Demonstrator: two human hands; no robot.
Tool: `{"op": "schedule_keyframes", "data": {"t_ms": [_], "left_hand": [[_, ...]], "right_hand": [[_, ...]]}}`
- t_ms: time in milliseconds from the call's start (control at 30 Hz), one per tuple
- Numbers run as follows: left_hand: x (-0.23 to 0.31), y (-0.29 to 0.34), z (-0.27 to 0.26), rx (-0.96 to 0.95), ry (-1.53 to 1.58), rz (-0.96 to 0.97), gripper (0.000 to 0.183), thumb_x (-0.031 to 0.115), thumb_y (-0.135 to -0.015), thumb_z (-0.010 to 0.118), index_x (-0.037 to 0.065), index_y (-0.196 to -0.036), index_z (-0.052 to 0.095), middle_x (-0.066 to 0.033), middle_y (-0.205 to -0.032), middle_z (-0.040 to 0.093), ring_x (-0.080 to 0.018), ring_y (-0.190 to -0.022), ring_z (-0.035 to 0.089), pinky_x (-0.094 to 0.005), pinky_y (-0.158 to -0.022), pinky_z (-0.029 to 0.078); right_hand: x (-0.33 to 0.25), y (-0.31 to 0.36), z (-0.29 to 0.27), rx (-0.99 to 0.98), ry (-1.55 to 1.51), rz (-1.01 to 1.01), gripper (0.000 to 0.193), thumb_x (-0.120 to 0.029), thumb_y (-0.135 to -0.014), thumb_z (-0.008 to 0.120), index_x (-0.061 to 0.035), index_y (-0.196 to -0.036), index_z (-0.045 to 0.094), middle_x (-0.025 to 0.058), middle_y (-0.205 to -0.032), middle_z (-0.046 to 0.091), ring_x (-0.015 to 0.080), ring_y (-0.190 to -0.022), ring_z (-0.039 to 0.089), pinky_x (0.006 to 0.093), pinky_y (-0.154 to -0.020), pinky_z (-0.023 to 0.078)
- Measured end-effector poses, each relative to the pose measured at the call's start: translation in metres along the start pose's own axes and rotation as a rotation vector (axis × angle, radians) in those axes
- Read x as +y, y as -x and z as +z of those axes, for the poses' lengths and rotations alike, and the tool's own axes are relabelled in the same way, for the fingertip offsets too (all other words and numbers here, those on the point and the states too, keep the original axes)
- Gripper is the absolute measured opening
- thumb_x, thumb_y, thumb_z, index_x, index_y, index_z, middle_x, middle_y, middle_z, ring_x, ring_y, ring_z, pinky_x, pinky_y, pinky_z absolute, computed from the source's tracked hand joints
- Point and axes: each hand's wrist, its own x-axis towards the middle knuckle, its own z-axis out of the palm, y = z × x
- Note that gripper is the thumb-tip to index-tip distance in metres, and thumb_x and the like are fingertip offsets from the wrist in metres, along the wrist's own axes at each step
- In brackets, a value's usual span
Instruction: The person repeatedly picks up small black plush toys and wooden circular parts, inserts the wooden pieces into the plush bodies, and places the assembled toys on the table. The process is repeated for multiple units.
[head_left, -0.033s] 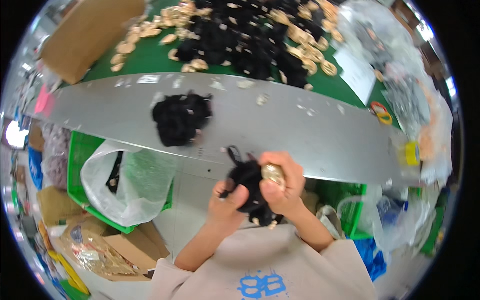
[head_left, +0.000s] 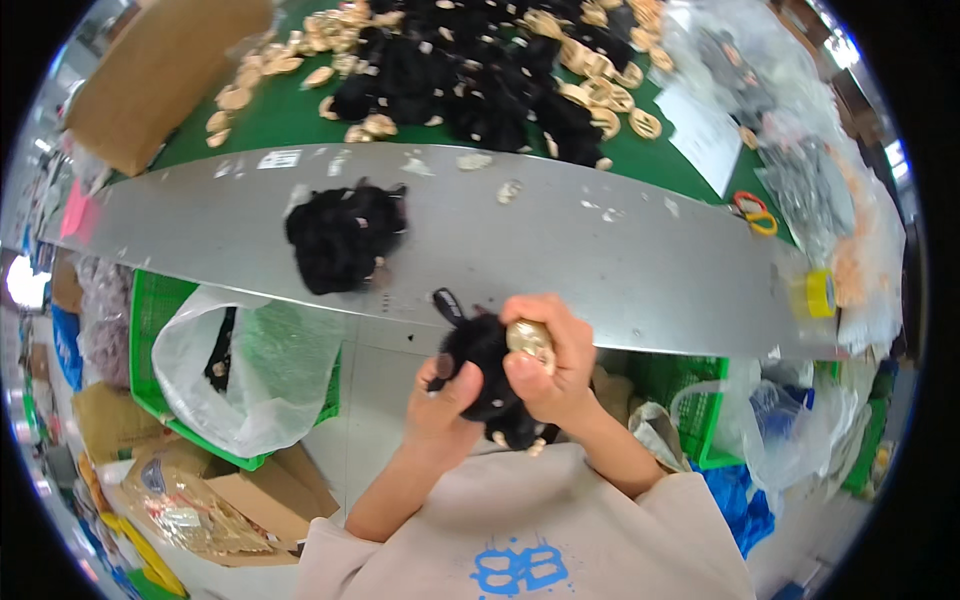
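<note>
Both hands work close to my chest, below the grey metal table edge (head_left: 600, 260). My left hand (head_left: 440, 400) grips a black fluffy piece (head_left: 485, 365) from the left side. My right hand (head_left: 550, 365) closes over the same black piece and presses a small gold-coloured ring part (head_left: 530, 340) against it with the thumb. A black strap end (head_left: 447, 303) sticks up from the piece. A second heap of black fluffy pieces (head_left: 340, 235) lies on the grey surface, up and left of my hands.
The green tabletop (head_left: 280, 110) behind holds several black fluffy pieces (head_left: 470, 85) and gold rings (head_left: 600, 90). A cardboard box (head_left: 160, 70) stands far left. Scissors (head_left: 752, 212) and a yellow tape roll (head_left: 818, 293) lie right. A plastic-lined green crate (head_left: 240, 370) sits below left.
</note>
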Motion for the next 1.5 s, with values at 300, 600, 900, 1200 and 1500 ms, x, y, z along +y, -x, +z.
{"op": "schedule_keyframes", "data": {"t_ms": [300, 600, 900, 1200, 1500], "left_hand": [[-0.016, -0.02, -0.014, -0.111, -0.11, -0.13, 0.058, 0.023, -0.093, 0.066, 0.001, -0.141, 0.04, -0.009, -0.133, 0.054, -0.0213, -0.122, 0.054, -0.0389, -0.105, 0.043], [0.002, -0.018, 0.017, -0.016, -0.698, 0.016, 0.029, 0.005, -0.083, 0.076, -0.001, -0.109, 0.065, 0.0002, -0.1, 0.066, -0.0077, -0.091, 0.059, -0.0236, -0.082, 0.048], [0.004, -0.023, 0.019, 0.036, -0.599, 0.119, 0.032, 0.007, -0.087, 0.072, -0.001, -0.117, 0.064, -0.0012, -0.102, 0.067, -0.0072, -0.092, 0.059, -0.022, -0.084, 0.048], [0.006, -0.018, 0.02, 0.036, -0.601, 0.116, 0.032, 0.007, -0.089, 0.07, -0.004, -0.118, 0.064, -0.0027, -0.102, 0.068, -0.0072, -0.091, 0.059, -0.0234, -0.085, 0.048], [0.0, -0.021, 0.02, 0.077, -0.673, 0.178, 0.026, 0.01, -0.088, 0.072, -0.002, -0.11, 0.066, -0.0004, -0.095, 0.067, -0.0055, -0.088, 0.057, -0.0213, -0.082, 0.046]], "right_hand": [[0.035, 0.003, -0.014, 0.157, 0.015, -0.02, 0.03, -0.031, -0.09, 0.062, -0.0024, -0.099, 0.058, 0.0047, -0.067, 0.056, 0.0145, -0.055, 0.052, 0.0261, -0.051, 0.043], [0.033, 0.006, -0.025, 0.088, 0.075, -0.086, 0.036, -0.033, -0.095, 0.046, 0.0001, -0.1, 0.059, 0.0076, -0.07, 0.057, 0.0216, -0.057, 0.056, 0.0314, -0.05, 0.043], [0.014, 0.007, -0.044, 0.041, 0.16, -0.147, 0.038, -0.025, -0.078, 0.075, 0.0003, -0.105, 0.07, 0.0064, -0.07, 0.063, 0.0169, -0.056, 0.056, 0.0274, -0.048, 0.043], [0.008, 0.006, -0.046, 0.085, 0.285, -0.215, 0.032, -0.026, -0.08, 0.076, 0.0001, -0.098, 0.071, 0.0043, -0.062, 0.06, 0.0157, -0.049, 0.052, 0.0271, -0.045, 0.04], [0.018, 0.013, -0.042, 0.131, 0.269, -0.255, 0.033, -0.029, -0.079, 0.077, -0.0022, -0.099, 0.071, 0.0026, -0.061, 0.057, 0.0158, -0.048, 0.05, 0.0272, -0.044, 0.038]]}}
